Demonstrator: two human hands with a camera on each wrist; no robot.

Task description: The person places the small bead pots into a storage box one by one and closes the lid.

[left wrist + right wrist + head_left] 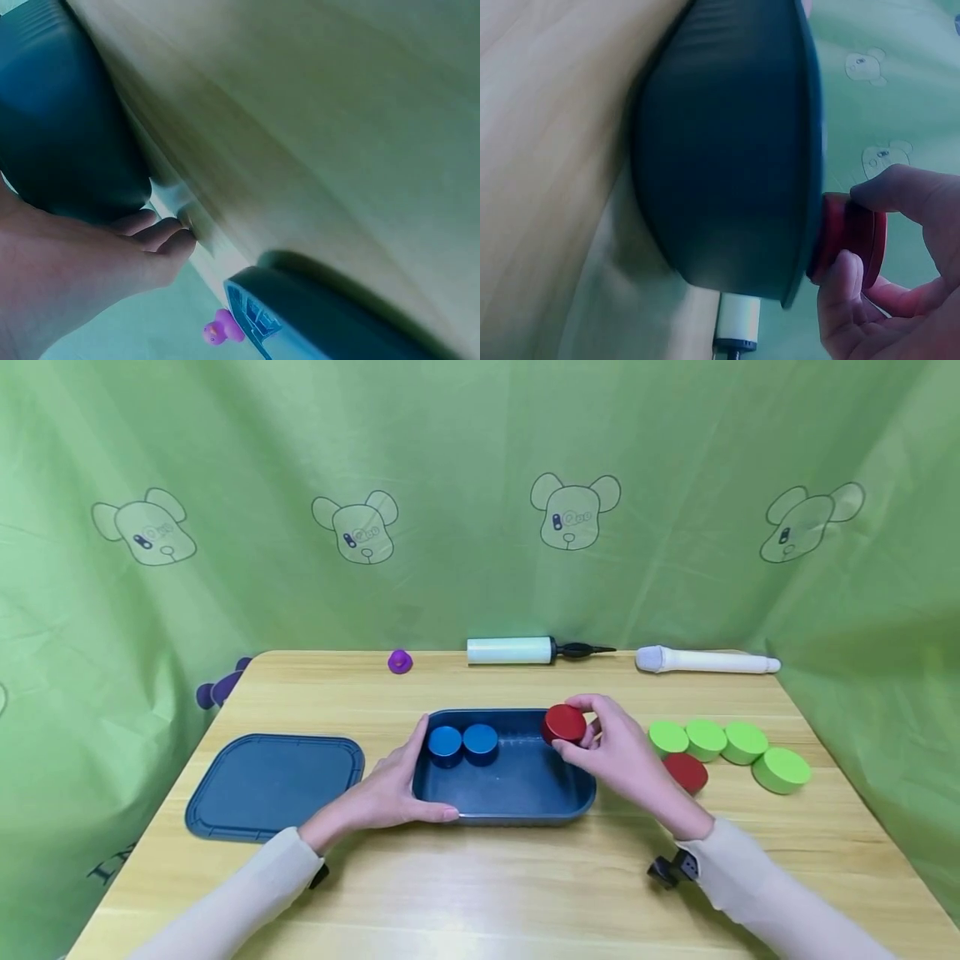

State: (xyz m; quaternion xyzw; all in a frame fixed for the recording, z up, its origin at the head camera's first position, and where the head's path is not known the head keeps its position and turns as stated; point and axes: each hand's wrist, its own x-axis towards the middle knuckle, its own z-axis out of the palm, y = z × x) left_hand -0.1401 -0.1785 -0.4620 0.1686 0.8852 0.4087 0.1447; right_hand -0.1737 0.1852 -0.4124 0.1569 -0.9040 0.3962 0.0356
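A dark blue rectangular box (517, 789), its top uncovered, stands mid-table. My left hand (386, 789) holds its left end, thumb along the near rim and fingers at the far left corner. Two short blue cylinders (480, 739) stand side by side inside, at the left. Over the box's right end, my right hand (618, 747) pinches a short red cylinder (564, 724) between thumb and fingers. The right wrist view shows this red cylinder (851, 236) right at the box's rim. Another red cylinder (686, 772) sits on the table, partly behind the right forearm.
Several light green cylinders (782, 771) stand to the right. On the left lies a flat dark blue lid (277, 785). Along the back edge are a purple toy duck (401, 662), a white hand pump (517, 651) and a white microphone (705, 661). A green curtain (465, 593) hangs behind.
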